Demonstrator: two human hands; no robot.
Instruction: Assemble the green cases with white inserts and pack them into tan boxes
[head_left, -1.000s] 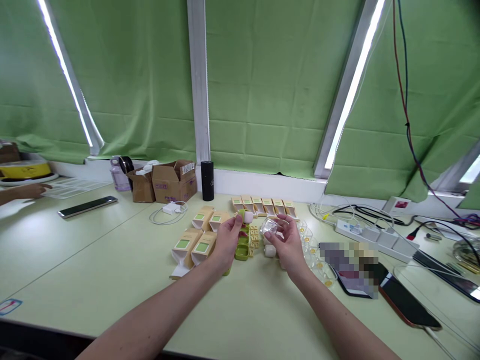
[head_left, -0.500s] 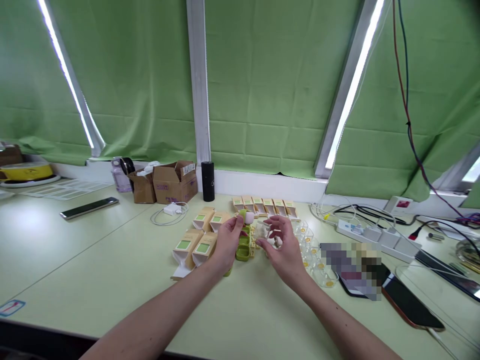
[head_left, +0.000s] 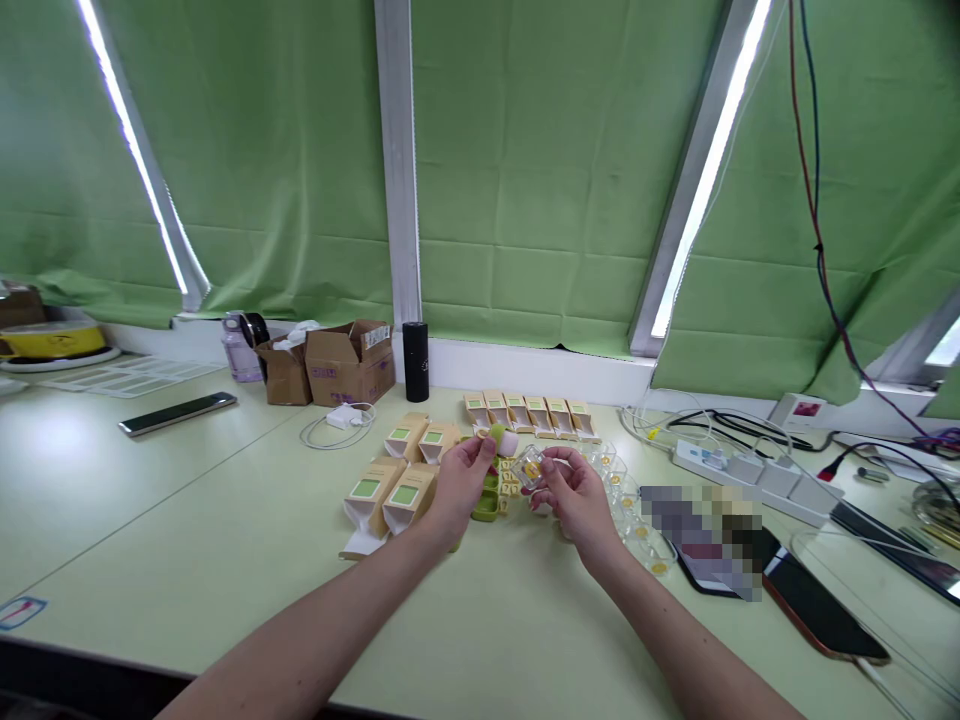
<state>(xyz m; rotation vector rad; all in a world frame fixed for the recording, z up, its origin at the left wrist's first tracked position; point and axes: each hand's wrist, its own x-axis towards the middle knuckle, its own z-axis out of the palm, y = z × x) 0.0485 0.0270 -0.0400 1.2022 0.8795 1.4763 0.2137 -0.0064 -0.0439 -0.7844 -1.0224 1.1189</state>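
Observation:
My left hand (head_left: 466,480) is closed on a small green piece with a pale pink end (head_left: 506,442), pinched between thumb and fingertips. In my right hand (head_left: 571,490) is a clear plastic cup (head_left: 529,467) with a yellow round mark on it, tilted toward the left hand; the two pieces are close but apart. Below and between the hands lie green square trays (head_left: 486,505) and small yellow pieces with dark marks (head_left: 510,478). Several more clear cups (head_left: 628,503) stand in rows right of my right hand, partly hidden by it.
Small tan boxes with green labels (head_left: 409,497) stand left of my hands, and a row of open ones (head_left: 529,412) lies behind. Phones (head_left: 825,590) and a power strip (head_left: 757,482) with cables are at right. A cardboard box (head_left: 351,365) and black cylinder (head_left: 416,362) stand at the back.
My right hand has turned the clear cup so that its yellow mark shows toward me. The green piece in my left hand has shifted slightly right and down.

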